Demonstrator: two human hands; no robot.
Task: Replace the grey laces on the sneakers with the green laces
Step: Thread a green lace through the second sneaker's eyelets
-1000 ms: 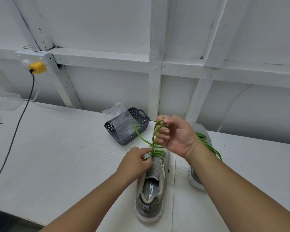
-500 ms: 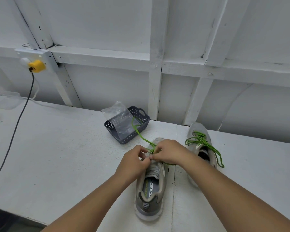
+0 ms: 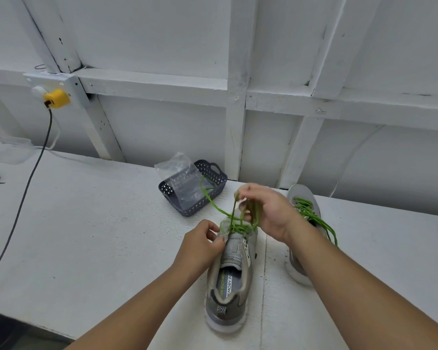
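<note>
The green lace (image 3: 234, 218) is threaded through the front holes of the near sneaker (image 3: 230, 281). This grey shoe sits on the white table (image 3: 86, 236), with its heel toward the person and its toe pointing at the wall. From the holes, a few strands of the lace go up into the right hand (image 3: 268, 213). That hand is lifted a little above the toe of the shoe, and its fingers are curled tight around the strands. It looks blurry, so you cannot see each finger well. 1 more strand runs off to the left and its end lies in the basket (image 3: 192, 188).

The left hand (image 3: 202, 245) is down at the left side of the shoe. Its thumb and fingertips pinch the edge of the shoe next to the tongue.

The other sneaker (image 3: 302, 198) stands just to the right, partly hidden behind the right arm. It has a green lace too (image 3: 314, 218), and loose loops hang over its side.

The basket is dark, with small holes, and sits near the wall just past the shoes. A clear plastic bag (image 3: 180, 170) lies in it and sticks out.

Far to the left, a yellow plug (image 3: 56, 98) sits in a wall socket. A dark cord (image 3: 28, 183) hangs down from it and runs across the table.
</note>
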